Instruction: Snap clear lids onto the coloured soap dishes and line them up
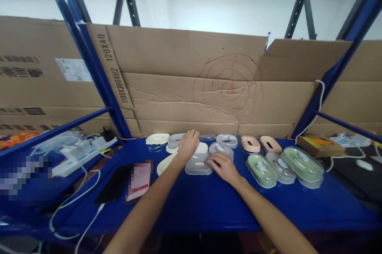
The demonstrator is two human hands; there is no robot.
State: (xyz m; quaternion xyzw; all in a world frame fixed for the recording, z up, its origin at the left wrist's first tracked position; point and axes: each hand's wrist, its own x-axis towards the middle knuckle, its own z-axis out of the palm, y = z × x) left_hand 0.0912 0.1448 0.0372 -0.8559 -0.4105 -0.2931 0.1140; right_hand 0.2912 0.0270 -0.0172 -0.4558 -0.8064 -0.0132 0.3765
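Oval plastic soap dishes with a slot in the middle stand in groups on the blue shelf. My left hand (pixel 190 142) reaches over the back of the middle group, between a grey dish (pixel 175 139) and a cream dish (pixel 203 147). Its fingers are bent down and together; what lies under them is hidden. At the right edge of a nearer grey soap dish (pixel 198 165), my right hand (pixel 224 166) has its fingers curled against the rim. Behind that hand sits a clear-covered grey dish (pixel 221 149). Another cream dish (pixel 164 164) is partly covered by my left forearm.
Green dishes (pixel 262 170) and peach dishes (pixel 250 143) stand to the right. On the left lie a black phone (pixel 115 184), a pink-screened phone (pixel 139 181), a power strip (pixel 80 158) and white cables. A cardboard wall (pixel 179 98) closes the back between blue posts.
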